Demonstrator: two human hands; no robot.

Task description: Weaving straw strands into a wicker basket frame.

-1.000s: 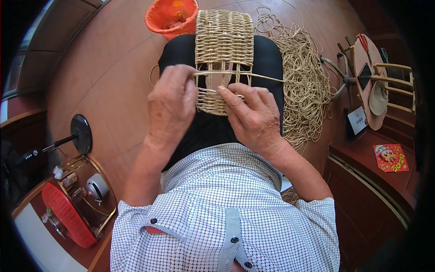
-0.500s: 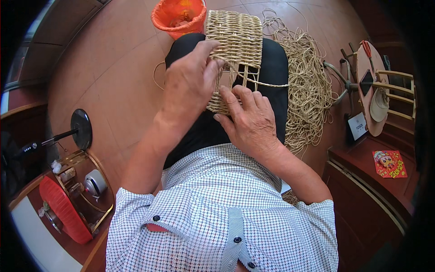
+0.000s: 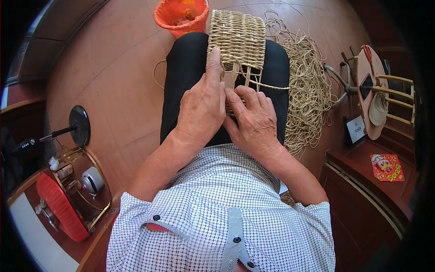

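A half-woven straw panel (image 3: 238, 38) lies along the person's lap, on black trousers (image 3: 188, 77), its finished end pointing toward twelve o'clock and its unfinished edge toward the body at six o'clock. The left hand (image 3: 201, 106) rests flat on the panel's left side, its forefinger stretched straight up the woven edge and the other fingers curled down against the work, so it is pressing rather than gripping. The right hand (image 3: 253, 120) sits just beside it, touching it, with fingers bent in a narrow pinch over the loose upright strands at the working edge; what exactly lies between the fingertips is hidden. One twisted straw cord (image 3: 272, 86) runs out from under the fingers toward three o'clock, where it heads for a big loose heap of straw cord (image 3: 308, 86) on the tiled floor (image 3: 113, 81). An orange plastic bucket (image 3: 181, 13) stands on the floor at about eleven o'clock of the panel, just beyond the knees. The panel looks light, dry and springy: the woven part should hold its shape and bear a flat palm well, while the bare uprights near the hands look brittle enough to kink or crack if bent sharply. The cord is rough, so it is unlikely to slip. The safest hold appears to be on the dense woven body or its bound side edges, not the free strands.
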